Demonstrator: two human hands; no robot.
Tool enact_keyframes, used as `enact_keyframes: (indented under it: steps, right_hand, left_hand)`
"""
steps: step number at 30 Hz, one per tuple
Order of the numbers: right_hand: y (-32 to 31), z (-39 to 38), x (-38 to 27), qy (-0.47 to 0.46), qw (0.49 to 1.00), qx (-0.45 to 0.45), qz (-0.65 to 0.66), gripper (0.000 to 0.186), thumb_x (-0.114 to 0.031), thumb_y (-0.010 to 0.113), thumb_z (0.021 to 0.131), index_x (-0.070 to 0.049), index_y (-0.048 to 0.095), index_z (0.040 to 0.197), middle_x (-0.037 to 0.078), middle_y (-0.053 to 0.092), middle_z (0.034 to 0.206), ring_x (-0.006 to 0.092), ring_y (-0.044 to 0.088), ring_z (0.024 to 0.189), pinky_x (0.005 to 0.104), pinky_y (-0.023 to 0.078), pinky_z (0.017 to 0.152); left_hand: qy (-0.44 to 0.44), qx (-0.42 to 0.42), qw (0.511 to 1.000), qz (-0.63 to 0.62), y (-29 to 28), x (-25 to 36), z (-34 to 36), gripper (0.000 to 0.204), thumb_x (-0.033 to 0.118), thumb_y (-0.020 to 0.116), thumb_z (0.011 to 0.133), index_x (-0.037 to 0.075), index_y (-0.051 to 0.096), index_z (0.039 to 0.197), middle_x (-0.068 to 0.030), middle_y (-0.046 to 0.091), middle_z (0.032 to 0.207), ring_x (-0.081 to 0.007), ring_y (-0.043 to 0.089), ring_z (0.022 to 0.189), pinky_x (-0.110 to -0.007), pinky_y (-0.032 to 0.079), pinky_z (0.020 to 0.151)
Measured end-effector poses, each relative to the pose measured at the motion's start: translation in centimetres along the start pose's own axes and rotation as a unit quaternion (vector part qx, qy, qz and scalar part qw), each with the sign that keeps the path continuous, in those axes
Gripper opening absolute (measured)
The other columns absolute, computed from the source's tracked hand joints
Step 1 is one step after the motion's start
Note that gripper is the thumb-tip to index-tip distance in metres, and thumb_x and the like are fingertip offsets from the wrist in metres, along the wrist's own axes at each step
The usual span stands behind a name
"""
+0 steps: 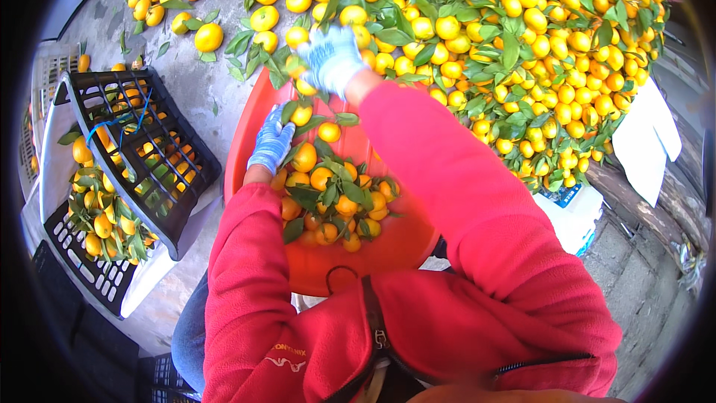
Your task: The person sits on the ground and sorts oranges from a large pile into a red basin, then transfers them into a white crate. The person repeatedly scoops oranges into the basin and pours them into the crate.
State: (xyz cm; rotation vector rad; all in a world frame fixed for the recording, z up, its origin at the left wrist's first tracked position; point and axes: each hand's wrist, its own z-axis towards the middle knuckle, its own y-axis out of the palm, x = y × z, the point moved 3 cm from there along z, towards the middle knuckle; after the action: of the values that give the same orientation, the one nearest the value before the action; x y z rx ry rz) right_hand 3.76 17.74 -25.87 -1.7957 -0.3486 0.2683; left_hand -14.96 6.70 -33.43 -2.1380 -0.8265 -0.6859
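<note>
Both my hands wear white-and-blue knit gloves. My left hand (271, 143) is at the left side of a red plastic tub (306, 272), fingers extended, beside a mandarin (301, 115) and some leaves. In the tub lie several leafy mandarins (346, 205). Beyond the left one, my right hand (330, 60) reaches over the tub's far end at the edge of the big mandarin pile (537, 52). Its fingers look spread, slightly blurred, with a mandarin (294, 68) close by the thumb side. Whether it touches that fruit is unclear.
On my left, a black slatted plastic crate (160, 209) tilts over more leafy mandarins (103, 225). Loose fruit (209, 37) and leaves lie on the concrete floor (183, 78). Right of the pile are white sheets (643, 142), a white container (570, 216) and wooden logs (634, 205).
</note>
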Motion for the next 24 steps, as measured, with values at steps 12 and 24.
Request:
enact_keyframes:
  steps: [12, 24]
  right_hand:
    - [-4.8, -3.1, 13.5, 0.189, 0.948, 0.037, 0.252, 0.054, -0.051, 0.052, 0.088, -0.008, 0.060, 0.120, 0.019, 0.065, 0.114, 0.0353, 0.062, 0.108, 0.0467, 0.047, 0.093]
    - [-1.6, 0.8, 15.9, 0.223, 0.971, -0.071, 0.043, 0.067, -0.064, 0.053, 0.085, -0.002, 0.068, 0.105, 0.018, 0.066, 0.112, 0.0327, 0.062, 0.106, 0.0424, 0.047, 0.094]
  left_hand:
    - [0.050, -0.010, 0.999, -0.009, -0.1, 0.2, -0.4, 0.052, 0.008, 0.055, 0.089, 0.012, 0.048, 0.141, -0.0174, 0.042, 0.148, -0.0300, 0.037, 0.139, -0.035, 0.029, 0.115]
    - [0.203, 0.185, 0.961, 0.040, -4.6, 8.8, 9.0, 0.041, 0.024, 0.063, 0.089, 0.007, 0.059, 0.126, -0.0189, 0.059, 0.126, -0.0342, 0.054, 0.120, -0.041, 0.041, 0.104]
